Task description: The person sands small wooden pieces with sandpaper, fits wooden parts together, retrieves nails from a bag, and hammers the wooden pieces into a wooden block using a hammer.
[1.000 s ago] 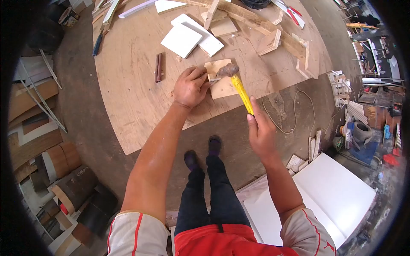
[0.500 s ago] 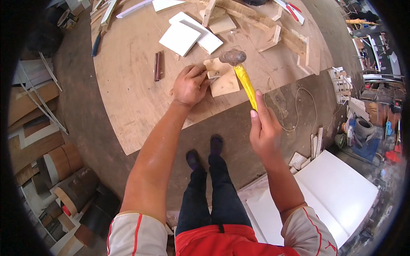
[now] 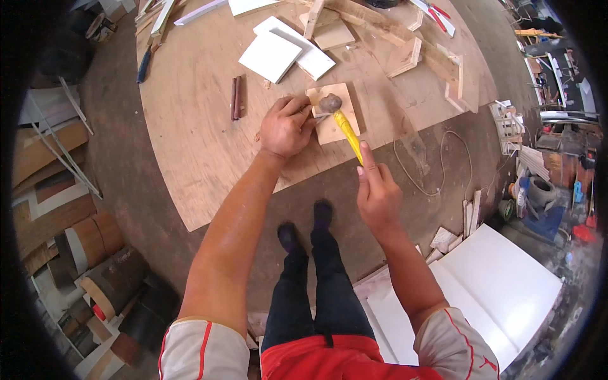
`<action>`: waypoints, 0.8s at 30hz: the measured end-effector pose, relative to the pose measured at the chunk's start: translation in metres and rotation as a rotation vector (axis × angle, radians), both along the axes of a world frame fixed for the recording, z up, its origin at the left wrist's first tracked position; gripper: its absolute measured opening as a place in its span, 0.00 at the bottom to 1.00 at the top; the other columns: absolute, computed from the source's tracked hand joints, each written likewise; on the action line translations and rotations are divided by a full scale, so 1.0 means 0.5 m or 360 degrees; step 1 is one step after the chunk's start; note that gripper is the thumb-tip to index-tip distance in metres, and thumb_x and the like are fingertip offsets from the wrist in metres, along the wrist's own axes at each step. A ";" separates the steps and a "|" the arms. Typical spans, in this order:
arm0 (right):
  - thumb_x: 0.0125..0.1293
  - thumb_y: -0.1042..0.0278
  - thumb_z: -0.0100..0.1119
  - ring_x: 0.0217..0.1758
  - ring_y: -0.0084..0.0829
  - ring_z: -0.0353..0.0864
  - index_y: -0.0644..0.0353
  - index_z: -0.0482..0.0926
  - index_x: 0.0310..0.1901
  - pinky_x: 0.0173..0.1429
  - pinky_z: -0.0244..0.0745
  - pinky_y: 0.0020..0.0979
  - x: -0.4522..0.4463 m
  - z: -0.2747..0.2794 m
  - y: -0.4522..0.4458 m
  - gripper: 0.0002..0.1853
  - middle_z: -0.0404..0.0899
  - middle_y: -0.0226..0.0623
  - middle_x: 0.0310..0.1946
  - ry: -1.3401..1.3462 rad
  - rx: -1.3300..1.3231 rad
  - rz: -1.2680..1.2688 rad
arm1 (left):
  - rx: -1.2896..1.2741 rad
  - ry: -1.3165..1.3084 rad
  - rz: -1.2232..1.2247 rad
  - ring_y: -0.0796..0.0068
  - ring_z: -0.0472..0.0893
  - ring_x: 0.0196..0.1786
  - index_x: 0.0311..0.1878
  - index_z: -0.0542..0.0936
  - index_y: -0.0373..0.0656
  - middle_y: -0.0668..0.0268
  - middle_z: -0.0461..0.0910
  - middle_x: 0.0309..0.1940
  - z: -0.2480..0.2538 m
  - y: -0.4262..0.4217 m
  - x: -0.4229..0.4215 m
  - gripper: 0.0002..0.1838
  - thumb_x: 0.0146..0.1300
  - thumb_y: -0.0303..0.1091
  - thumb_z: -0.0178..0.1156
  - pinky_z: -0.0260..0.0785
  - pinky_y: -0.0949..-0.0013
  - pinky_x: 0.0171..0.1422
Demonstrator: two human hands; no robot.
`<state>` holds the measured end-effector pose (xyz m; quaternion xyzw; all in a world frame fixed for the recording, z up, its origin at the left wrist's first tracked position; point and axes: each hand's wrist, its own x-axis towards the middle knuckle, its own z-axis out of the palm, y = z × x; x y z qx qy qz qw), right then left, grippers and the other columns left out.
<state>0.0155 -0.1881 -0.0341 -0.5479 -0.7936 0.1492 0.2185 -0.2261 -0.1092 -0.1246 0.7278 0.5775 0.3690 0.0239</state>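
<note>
My right hand (image 3: 380,196) grips the yellow handle of a hammer (image 3: 347,133). The hammer's rounded, worn head is over a small pale wooden board (image 3: 342,121) near the table's front edge. At the board's left side is my left hand (image 3: 288,126), fingers bent and pinched together. A thin greyish piece (image 3: 322,115) sticks out by its fingertips, close to the hammer head; its kind is too small to tell. Whether the hammer head touches it cannot be made out.
On the plywood table (image 3: 190,145) lie two brown sticks (image 3: 236,98), white panels (image 3: 271,57), a blue-handled tool (image 3: 144,66), red-handled pliers (image 3: 437,18) and a jointed wooden frame (image 3: 421,60). A large white panel (image 3: 506,278) leans low on the right. Scrap boards (image 3: 57,152) crowd the left.
The hammer has come down and to the left, from above the board's right side to its upper middle. My right hand moved left and slightly down with it; my left hand stays nearly in place.
</note>
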 end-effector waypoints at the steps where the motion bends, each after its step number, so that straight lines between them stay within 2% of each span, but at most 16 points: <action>1: 0.76 0.73 0.62 0.33 0.45 0.84 0.49 0.73 0.79 0.37 0.80 0.44 -0.001 0.004 0.001 0.31 0.79 0.42 0.34 0.0050 0.0014 -0.0002 | 0.0000 0.0007 0.0006 0.61 0.84 0.57 0.46 0.92 0.44 0.69 0.87 0.52 0.001 -0.004 -0.003 0.16 0.52 0.32 0.75 0.81 0.63 0.61; 5: 0.77 0.72 0.62 0.32 0.46 0.84 0.47 0.72 0.80 0.37 0.79 0.45 0.001 0.034 0.005 0.31 0.78 0.43 0.34 0.0279 0.0257 0.0003 | 0.0016 -0.0009 -0.0007 0.61 0.84 0.58 0.46 0.92 0.44 0.70 0.87 0.52 0.003 0.002 0.001 0.16 0.53 0.33 0.75 0.80 0.63 0.62; 7: 0.76 0.72 0.62 0.32 0.46 0.84 0.48 0.73 0.79 0.37 0.79 0.45 -0.004 0.018 -0.005 0.31 0.78 0.43 0.33 0.0226 0.0237 0.0006 | 0.0004 -0.0003 0.0000 0.61 0.84 0.57 0.46 0.92 0.44 0.70 0.87 0.52 -0.003 -0.005 -0.002 0.16 0.53 0.33 0.75 0.80 0.63 0.61; 9: 0.76 0.73 0.62 0.32 0.46 0.83 0.50 0.74 0.79 0.36 0.79 0.44 -0.012 -0.011 -0.007 0.31 0.78 0.43 0.33 -0.0033 0.0024 -0.0027 | 0.0005 0.0014 0.0003 0.61 0.84 0.57 0.46 0.92 0.44 0.70 0.87 0.52 -0.002 0.000 0.001 0.16 0.53 0.33 0.75 0.81 0.63 0.61; 12: 0.75 0.73 0.62 0.32 0.46 0.84 0.50 0.74 0.79 0.36 0.80 0.44 -0.013 0.013 0.002 0.31 0.79 0.42 0.34 -0.0009 0.0025 -0.0062 | 0.0010 0.0014 -0.0029 0.61 0.84 0.57 0.46 0.92 0.43 0.70 0.87 0.52 0.004 0.001 -0.001 0.16 0.53 0.33 0.75 0.81 0.63 0.61; 15: 0.74 0.72 0.64 0.31 0.47 0.84 0.48 0.73 0.79 0.35 0.79 0.46 -0.011 0.036 -0.004 0.32 0.79 0.42 0.33 0.0390 0.0319 -0.0011 | 0.0021 -0.0100 -0.0071 0.52 0.85 0.56 0.42 0.89 0.40 0.62 0.87 0.55 0.005 0.000 0.001 0.11 0.54 0.28 0.73 0.80 0.57 0.60; 18: 0.75 0.73 0.63 0.31 0.46 0.83 0.48 0.74 0.79 0.35 0.79 0.45 -0.005 0.006 -0.024 0.31 0.78 0.42 0.33 0.0162 0.0201 -0.0011 | 0.0046 -0.0064 -0.0050 0.52 0.85 0.56 0.41 0.89 0.39 0.62 0.87 0.55 0.003 -0.001 0.003 0.11 0.54 0.28 0.73 0.80 0.57 0.60; 19: 0.74 0.74 0.64 0.31 0.45 0.83 0.50 0.75 0.78 0.35 0.79 0.43 -0.016 -0.016 -0.018 0.31 0.78 0.42 0.33 -0.0065 0.0053 -0.0015 | 0.0041 -0.0047 -0.0046 0.55 0.84 0.57 0.43 0.90 0.40 0.64 0.87 0.54 0.005 0.001 0.005 0.13 0.54 0.30 0.73 0.80 0.59 0.60; 21: 0.74 0.73 0.64 0.32 0.45 0.84 0.49 0.74 0.78 0.36 0.80 0.43 -0.020 0.000 -0.009 0.31 0.80 0.42 0.34 0.0039 0.0017 -0.0066 | 0.0031 -0.0005 -0.0025 0.60 0.84 0.57 0.47 0.92 0.43 0.70 0.87 0.54 0.007 -0.001 -0.001 0.16 0.53 0.33 0.75 0.80 0.63 0.61; 22: 0.74 0.73 0.64 0.33 0.44 0.85 0.49 0.74 0.79 0.37 0.80 0.43 -0.018 0.015 -0.014 0.32 0.80 0.42 0.35 0.0077 -0.0019 -0.0111 | 0.0001 -0.0001 -0.0039 0.59 0.84 0.58 0.47 0.92 0.43 0.69 0.87 0.54 0.004 -0.006 0.004 0.16 0.53 0.33 0.75 0.80 0.63 0.61; 24: 0.74 0.72 0.66 0.38 0.43 0.89 0.44 0.68 0.83 0.39 0.84 0.44 -0.007 0.021 -0.014 0.37 0.85 0.45 0.45 0.0341 0.0223 -0.0043 | -0.0035 0.0019 -0.0033 0.57 0.84 0.59 0.48 0.91 0.43 0.68 0.87 0.55 -0.002 -0.002 -0.001 0.17 0.54 0.34 0.75 0.80 0.62 0.63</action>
